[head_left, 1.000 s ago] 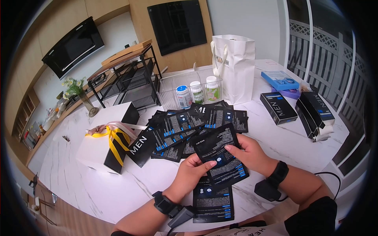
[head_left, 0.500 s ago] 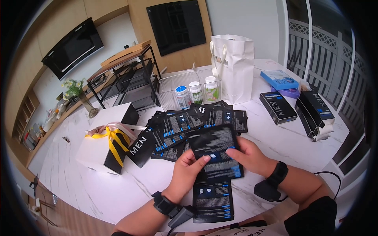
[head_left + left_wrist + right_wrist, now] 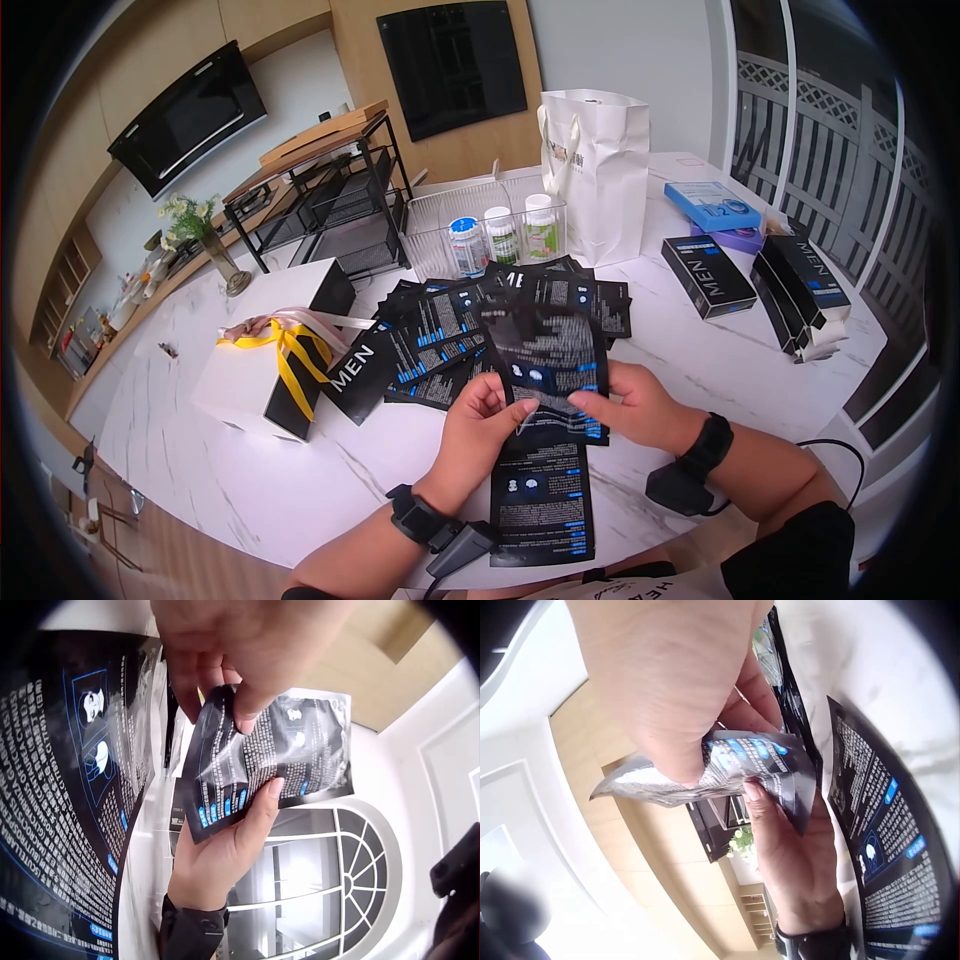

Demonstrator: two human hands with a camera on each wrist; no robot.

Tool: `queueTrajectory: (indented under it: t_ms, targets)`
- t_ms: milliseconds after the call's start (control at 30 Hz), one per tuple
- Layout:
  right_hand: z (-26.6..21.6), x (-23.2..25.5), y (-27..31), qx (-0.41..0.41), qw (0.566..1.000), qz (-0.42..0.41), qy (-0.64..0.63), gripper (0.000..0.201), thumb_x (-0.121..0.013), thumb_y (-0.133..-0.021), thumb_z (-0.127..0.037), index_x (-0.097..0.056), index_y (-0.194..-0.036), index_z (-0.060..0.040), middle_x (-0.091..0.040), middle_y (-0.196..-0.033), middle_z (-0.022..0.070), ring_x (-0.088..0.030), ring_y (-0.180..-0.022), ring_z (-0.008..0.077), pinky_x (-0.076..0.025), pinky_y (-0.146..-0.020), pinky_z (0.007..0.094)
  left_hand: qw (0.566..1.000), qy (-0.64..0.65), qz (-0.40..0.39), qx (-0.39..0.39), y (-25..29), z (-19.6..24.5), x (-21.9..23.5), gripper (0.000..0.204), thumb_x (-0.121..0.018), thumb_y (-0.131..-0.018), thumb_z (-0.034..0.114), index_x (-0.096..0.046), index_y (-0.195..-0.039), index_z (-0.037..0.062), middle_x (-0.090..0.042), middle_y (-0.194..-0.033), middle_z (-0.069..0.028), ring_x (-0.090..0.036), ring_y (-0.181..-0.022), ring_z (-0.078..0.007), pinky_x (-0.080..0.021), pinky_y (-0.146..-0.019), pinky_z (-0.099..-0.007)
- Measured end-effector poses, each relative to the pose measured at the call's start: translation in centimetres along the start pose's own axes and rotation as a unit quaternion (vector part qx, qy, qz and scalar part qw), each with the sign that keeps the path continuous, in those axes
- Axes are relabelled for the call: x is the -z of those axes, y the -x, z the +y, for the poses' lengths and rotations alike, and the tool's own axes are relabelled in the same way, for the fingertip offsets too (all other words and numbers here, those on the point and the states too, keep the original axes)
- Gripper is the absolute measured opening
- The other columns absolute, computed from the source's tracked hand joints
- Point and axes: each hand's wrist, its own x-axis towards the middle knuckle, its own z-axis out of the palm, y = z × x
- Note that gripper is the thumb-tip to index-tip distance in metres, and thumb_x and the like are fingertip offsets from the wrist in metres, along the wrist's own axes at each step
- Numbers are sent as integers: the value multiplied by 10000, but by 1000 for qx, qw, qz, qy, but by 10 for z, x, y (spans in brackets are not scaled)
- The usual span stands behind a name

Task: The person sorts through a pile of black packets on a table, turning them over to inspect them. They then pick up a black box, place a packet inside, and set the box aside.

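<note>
In the head view a black printed sachet is held up between both hands above the table. My left hand pinches its lower left side, thumb on the printed face. My right hand pinches the right edge, thumb in front and fingers behind. The left wrist view shows the sachet bent and creased between the two thumbs. Another black sachet lies flat at the table's front edge, just below the hands. Behind them spreads a pile of similar sachets.
A white box with a yellow ribbon stands on the left. Farther back are a clear bin with bottles, a black rack and a white paper bag. Black boxes and a blue box lie on the right.
The sachet between the hands has tilted and shifted a little to the left, and its angle to the view is different. The flat sachet and the pile have not moved.
</note>
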Motion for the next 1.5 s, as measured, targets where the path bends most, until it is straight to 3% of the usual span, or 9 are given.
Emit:
queueTrajectory:
  t_ms: [67,133,267,467,600,667,833,1000,1500]
  targets:
    - [-8,-1,2,-19,998,-10,56,219,-522,-887,-143,-525,-1054,-2,-548,-833,-20,-472,-742,32,-410,-661,193,1000,-3,1,-10,0,1,-1,178,-587,-809,-6,-514,-966,36,-620,-928,-32,-570,-841,-79,-459,-757,-211]
    - [3,2,-2,-27,999,25,6,222,-518,-888,-136,-519,-1066,-4,-563,-851,-7,-484,-766,35,-421,-680,205,1000,-5,11,-14,2,6,-9,146,-604,-806,-1,-515,-917,32,-607,-820,2,-546,-720,-30,-447,-651,-166]
    - [5,1,-5,-18,999,32,-36,230,-509,-890,-122,-502,-1078,12,-576,-917,16,-503,-812,38,-434,-710,210,999,-51,3,-4,7,10,-15,143,-612,-801,1,-516,-902,34,-600,-797,10,-536,-695,-25,-443,-637,-163]
    - [-7,1,3,-59,998,-30,-11,232,-505,-892,-113,-497,-1090,8,-565,-950,20,-503,-858,50,-431,-754,212,999,-31,-9,-12,1,2,-1,132,-570,-830,20,-518,-950,39,-612,-917,-30,-565,-827,-71,-447,-767,-204]
    - [-6,0,-2,2,998,57,7,254,-484,-908,-140,-474,-1119,1,-559,-973,20,-504,-863,53,-431,-761,213,999,16,-23,19,4,9,-14,165,-574,-833,28,-505,-983,31,-604,-899,-15,-560,-822,-59,-467,-737,-194]
    - [-2,2,-6,6,988,121,-90,252,-460,-919,-146,-469,-1123,2,-561,-978,27,-503,-875,54,-428,-768,211,998,30,-30,52,5,10,-15,182,-583,-826,21,-503,-989,30,-599,-878,0,-550,-815,-44,-471,-715,-181]
    - [-6,-4,0,22,990,124,-69,251,-446,-924,-144,-465,-1129,-1,-562,-998,28,-511,-878,70,-426,-776,221,997,-23,-17,74,4,5,-9,151,-580,-828,21,-528,-970,18,-606,-874,-6,-563,-789,-47,-477,-707,-175]
    - [-14,-3,7,45,989,84,110,269,-463,-911,-139,-461,-1140,2,-585,-966,60,-529,-857,86,-429,-760,232,998,-34,-39,47,9,11,-12,138,-593,-816,10,-544,-944,14,-617,-895,-24,-571,-799,-57,-478,-717,-191]
    - [-16,2,1,48,985,116,117,257,-501,-890,-124,-490,-1117,-3,-607,-950,76,-561,-844,104,-445,-748,244,993,-23,-100,58,12,13,-17,246,-603,-803,-2,-545,-1042,-10,-615,-975,-30,-565,-852,-67,-462,-761,-218]
